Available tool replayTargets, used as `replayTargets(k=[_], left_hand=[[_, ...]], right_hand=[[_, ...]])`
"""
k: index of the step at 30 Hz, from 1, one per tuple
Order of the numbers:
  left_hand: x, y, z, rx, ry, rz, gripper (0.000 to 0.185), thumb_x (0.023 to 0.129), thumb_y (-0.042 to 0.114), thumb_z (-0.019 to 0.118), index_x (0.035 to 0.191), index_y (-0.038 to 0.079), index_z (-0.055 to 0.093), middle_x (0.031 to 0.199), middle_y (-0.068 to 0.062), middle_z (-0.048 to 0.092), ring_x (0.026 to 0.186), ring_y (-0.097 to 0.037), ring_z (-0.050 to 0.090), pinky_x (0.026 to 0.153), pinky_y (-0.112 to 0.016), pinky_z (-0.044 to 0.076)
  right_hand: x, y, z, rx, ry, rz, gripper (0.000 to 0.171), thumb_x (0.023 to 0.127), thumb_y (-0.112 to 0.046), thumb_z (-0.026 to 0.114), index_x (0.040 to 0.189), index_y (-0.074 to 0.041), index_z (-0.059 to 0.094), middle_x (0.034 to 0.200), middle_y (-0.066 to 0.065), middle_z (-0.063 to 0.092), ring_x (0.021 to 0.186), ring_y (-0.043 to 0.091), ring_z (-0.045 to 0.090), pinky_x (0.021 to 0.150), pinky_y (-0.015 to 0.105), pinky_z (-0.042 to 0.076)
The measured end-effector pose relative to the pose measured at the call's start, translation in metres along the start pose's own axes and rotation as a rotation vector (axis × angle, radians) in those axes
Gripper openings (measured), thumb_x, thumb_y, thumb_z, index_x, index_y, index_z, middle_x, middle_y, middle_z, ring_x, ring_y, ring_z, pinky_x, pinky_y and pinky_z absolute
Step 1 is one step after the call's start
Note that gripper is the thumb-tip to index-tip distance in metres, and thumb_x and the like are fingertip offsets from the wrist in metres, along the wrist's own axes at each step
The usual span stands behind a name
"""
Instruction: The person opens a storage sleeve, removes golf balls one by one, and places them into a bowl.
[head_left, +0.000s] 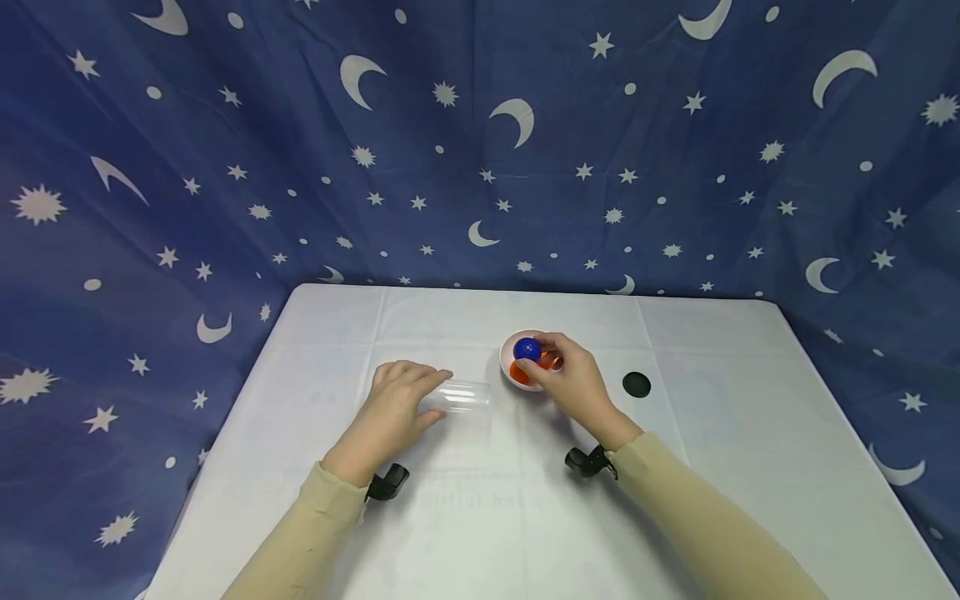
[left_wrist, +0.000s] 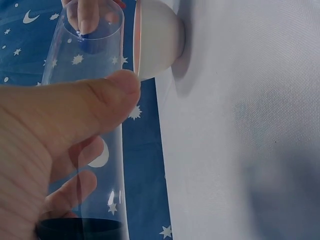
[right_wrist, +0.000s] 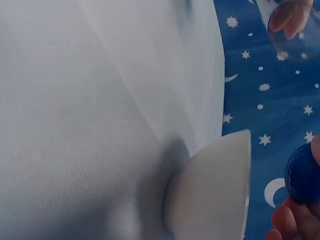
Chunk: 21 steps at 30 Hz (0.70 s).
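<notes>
Two sleeved forearms reach in over the white table [head_left: 465,517]. One left hand [head_left: 397,408] lies curled around a clear plastic tube [head_left: 461,397] resting on its side, thumb pressed on its wall; the wrist view shows a dark cap closing its near end. One right hand [head_left: 570,379] pinches a blue ball [head_left: 527,349] in its fingertips, just above a small white bowl [head_left: 507,363] where one orange ball [head_left: 519,372] sits. One black disc [head_left: 636,384] lies on the cloth to the right of the bowl, apart from it. By my reading, the step in hand is lifting the blue ball out of the bowl; the next move would call for bringing it across to the tube's open mouth, which faces the bowl, while the left hand steadies the tube.
</notes>
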<state>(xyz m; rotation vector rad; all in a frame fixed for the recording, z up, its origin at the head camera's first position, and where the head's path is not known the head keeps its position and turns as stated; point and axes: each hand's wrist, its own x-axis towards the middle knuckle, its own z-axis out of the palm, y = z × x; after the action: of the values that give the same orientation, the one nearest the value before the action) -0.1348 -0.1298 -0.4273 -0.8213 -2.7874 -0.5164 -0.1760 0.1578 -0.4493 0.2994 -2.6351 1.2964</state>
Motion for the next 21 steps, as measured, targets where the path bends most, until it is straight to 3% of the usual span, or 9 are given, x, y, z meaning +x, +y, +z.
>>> replayTargets(k=[10,21], left_hand=[[0.0,0.002,0.001,-0.012,-0.006,0.003,0.052,0.079,0.025,0.081,0.128,0.016,0.063,0.119,-0.001,0.064,0.111,-0.022,0.051,0.101,-0.042,0.027],[0.001,0.003,0.003,-0.016,-0.005,0.009,0.054,0.079,0.024,0.082,0.129,0.017,0.062,0.118,0.0,0.064,0.111,-0.021,0.051,0.1,-0.041,0.027]], right_hand=[[0.012,0.01,0.006,-0.065,0.037,0.094,0.049,0.084,-0.041,0.075,0.119,-0.009,0.061,0.099,0.002,0.062,0.088,0.019,0.057,0.077,0.032,0.051],[0.021,0.011,0.015,-0.177,0.021,0.121,0.051,0.085,-0.04,0.074,0.121,-0.007,0.06,0.105,0.006,0.062,0.095,0.023,0.058,0.088,0.039,0.051]])
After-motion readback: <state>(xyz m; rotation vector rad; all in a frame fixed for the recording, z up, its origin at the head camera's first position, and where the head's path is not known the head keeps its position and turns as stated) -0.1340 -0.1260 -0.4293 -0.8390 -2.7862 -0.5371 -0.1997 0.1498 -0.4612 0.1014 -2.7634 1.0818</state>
